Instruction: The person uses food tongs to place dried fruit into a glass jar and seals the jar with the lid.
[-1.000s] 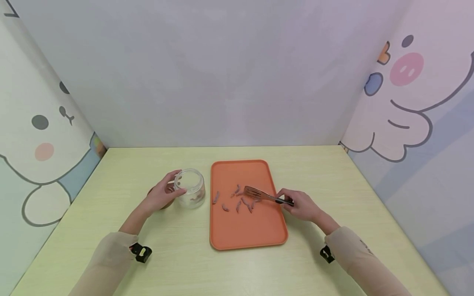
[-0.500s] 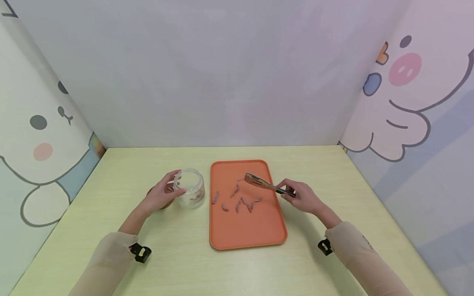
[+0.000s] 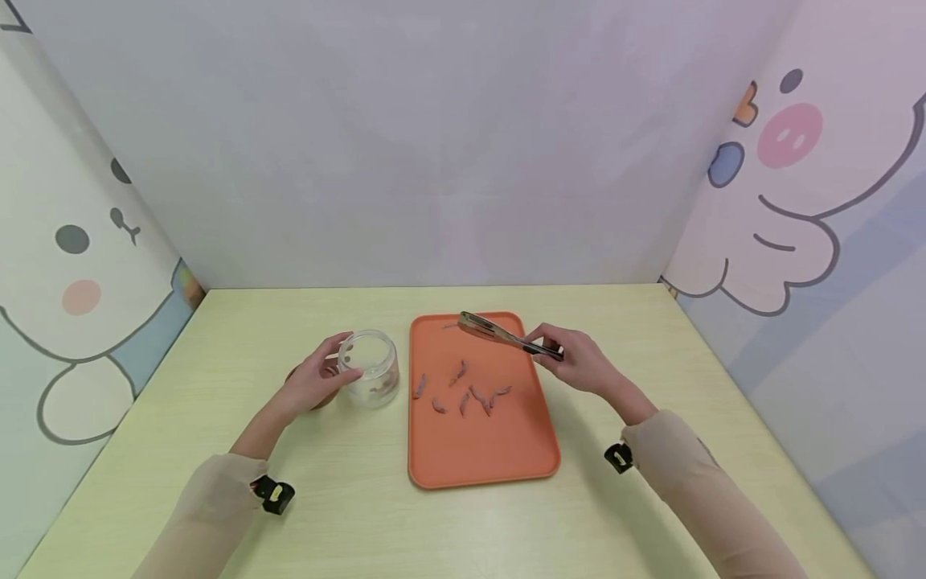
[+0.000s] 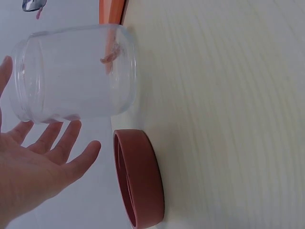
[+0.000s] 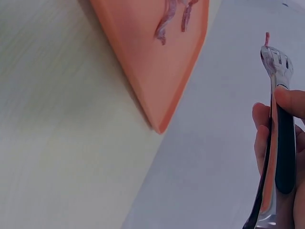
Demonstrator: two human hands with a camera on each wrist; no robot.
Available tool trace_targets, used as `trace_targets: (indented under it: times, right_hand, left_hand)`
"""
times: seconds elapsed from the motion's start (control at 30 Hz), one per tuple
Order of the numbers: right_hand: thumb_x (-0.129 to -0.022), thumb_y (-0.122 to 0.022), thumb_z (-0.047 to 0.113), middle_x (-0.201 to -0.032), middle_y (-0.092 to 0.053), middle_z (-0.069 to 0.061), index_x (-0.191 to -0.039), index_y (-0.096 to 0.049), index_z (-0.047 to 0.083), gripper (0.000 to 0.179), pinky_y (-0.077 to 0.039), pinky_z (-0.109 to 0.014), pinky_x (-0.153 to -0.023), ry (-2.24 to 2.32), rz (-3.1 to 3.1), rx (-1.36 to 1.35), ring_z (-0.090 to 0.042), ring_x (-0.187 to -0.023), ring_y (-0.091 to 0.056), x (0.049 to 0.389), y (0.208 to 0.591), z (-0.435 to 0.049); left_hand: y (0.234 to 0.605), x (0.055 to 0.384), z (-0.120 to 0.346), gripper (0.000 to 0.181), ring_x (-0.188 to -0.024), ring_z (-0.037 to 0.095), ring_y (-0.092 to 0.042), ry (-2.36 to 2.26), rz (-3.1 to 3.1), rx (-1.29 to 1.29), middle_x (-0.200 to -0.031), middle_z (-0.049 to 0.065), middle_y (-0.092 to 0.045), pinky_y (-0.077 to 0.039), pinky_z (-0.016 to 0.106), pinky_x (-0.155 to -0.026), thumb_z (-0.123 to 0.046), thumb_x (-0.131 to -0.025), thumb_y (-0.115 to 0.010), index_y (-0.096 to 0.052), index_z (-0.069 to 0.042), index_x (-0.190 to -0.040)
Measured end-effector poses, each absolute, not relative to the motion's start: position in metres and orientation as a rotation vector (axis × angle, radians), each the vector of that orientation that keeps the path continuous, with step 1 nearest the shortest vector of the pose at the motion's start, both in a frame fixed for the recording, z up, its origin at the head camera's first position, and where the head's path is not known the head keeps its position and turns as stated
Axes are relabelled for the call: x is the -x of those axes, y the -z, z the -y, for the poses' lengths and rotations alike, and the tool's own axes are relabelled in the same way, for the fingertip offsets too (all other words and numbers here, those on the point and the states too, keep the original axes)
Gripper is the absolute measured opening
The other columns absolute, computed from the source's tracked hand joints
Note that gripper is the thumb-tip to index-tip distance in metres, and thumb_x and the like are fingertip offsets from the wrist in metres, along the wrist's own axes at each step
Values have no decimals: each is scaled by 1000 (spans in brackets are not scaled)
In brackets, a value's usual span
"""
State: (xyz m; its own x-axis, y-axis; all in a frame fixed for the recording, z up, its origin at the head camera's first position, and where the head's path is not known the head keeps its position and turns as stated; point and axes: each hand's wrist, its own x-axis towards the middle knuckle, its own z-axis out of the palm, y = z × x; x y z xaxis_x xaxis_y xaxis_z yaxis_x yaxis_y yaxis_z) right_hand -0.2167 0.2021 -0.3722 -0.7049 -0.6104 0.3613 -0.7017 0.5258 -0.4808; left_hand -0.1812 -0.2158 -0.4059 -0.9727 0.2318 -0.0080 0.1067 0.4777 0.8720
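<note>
My left hand (image 3: 316,379) steadies a clear, lidless jar (image 3: 371,390), thumb on the near side of its rim and fingers round the other side. One or more small pinkish-brown pieces (image 4: 111,56) lie at the jar's bottom. With my right hand (image 3: 576,362) I grip metal tongs (image 3: 486,328) by their black handle, held over the far end of the orange tray (image 3: 483,460). A thin pinkish strip (image 5: 267,38) sticks out from the tongs' slotted tips. Several twisted strips (image 3: 480,399) lie scattered on the tray.
A reddish-brown round lid (image 4: 145,179) is on the table beside the jar, mostly behind my left hand in the head view. The pale wooden table (image 3: 347,498) meets a plain wall (image 3: 434,161) at the back, with cartoon-printed walls at both sides.
The tongs rise from the middle of the tray with a strip in their tips, moving away from me and slightly left. My left hand and the jar stay in place.
</note>
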Motion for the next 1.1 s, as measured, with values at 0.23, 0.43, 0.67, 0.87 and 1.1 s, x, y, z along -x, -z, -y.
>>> trace_targets:
  times: [0.23,0.43,0.67,0.87,1.1]
  right_hand:
    - [-81,-63,4,-64,-48,10,-102,-58,14,24,-31,-25,-43,-897,2552,-1198,-5,-43,-36,219,358,-182]
    - [-81,-61,2,-62,-47,10,-101,-58,14,23,-32,-26,-46,-934,2536,-1222,-6,-47,-38,217,349,-165]
    - [-83,-60,4,-62,-45,10,-102,-58,12,21,-30,-25,-45,-934,2495,-1287,-6,-46,-35,213,347,-145]
    - [-82,-61,5,-62,-46,10,-102,-58,12,21,-29,-24,-45,-908,2483,-1321,-4,-45,-33,209,346,-127]
    - [-81,-60,3,-59,-44,9,-101,-58,13,22,-26,-22,-44,-880,2493,-1321,-5,-45,-31,204,348,-108]
  left_hand:
    - [404,181,215,74,-105,32,-45,-1515,-2589,-294,-132,22,-31,-40,37,-77,-30,-82,-63,-20,-10,-139]
    - [405,181,216,74,-104,31,-45,-1509,-2598,-298,-132,22,-31,-40,36,-77,-32,-82,-62,-21,-11,-139]
    - [405,180,215,74,-105,32,-45,-1508,-2599,-294,-132,23,-31,-39,37,-77,-32,-82,-62,-20,-10,-139]
    - [406,181,216,74,-106,32,-45,-1515,-2595,-295,-132,22,-32,-39,37,-77,-32,-82,-62,-21,-10,-139]
    - [406,182,216,72,-106,32,-45,-1521,-2599,-323,-131,22,-33,-40,36,-77,-30,-82,-62,-21,-10,-139]
